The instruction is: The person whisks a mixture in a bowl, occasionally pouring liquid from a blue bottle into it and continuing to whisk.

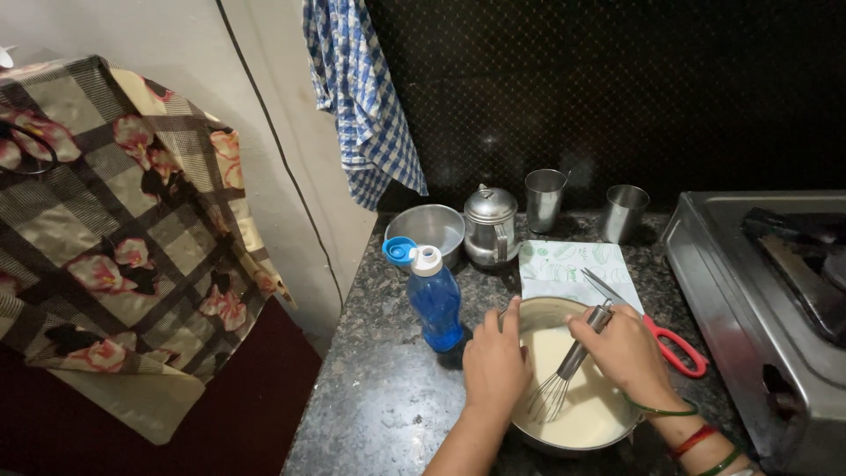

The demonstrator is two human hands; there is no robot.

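blue bottle (434, 304) just left of left hand, cap flipped open | left hand (495, 361) clasps near rim of steel bowl (539, 310), fingers curled onto it | right hand (624, 351) closed around whisk (564, 375), wires down in pale batter | red-handled scissors (656, 330) just right of right hand

Bare granite countertop (379, 397) is lying open near-left of the steel bowl (608, 436); the blue bottle (434, 300) is crowding its left, scissors (656, 330) and stove (758, 308) blocking right.
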